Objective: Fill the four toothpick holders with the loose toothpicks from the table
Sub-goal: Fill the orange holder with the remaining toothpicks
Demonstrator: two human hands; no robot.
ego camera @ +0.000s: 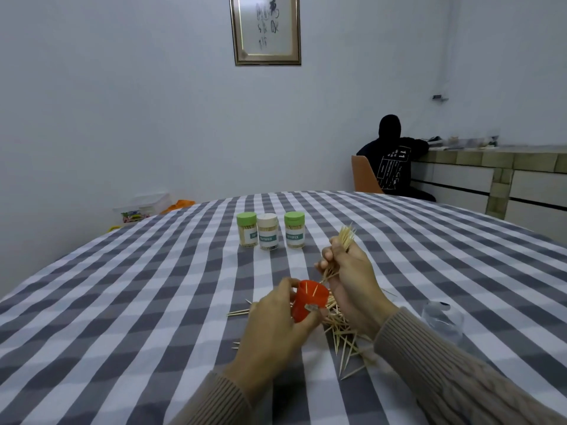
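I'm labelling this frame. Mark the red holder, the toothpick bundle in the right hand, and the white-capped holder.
red holder (pixel 306 302): head view, on its red side wall.
toothpick bundle (pixel 346 237): head view, on the tips fanning above the fingers.
white-capped holder (pixel 268 221): head view, on its cap.

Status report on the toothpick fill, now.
Left hand grips red holder. Right hand holds toothpick bundle. Loose toothpicks on table. Nothing blocking.

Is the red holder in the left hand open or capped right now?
Open. The red holder, gripped by the left hand, shows an uncovered mouth with a couple of toothpicks inside and no lid on it.
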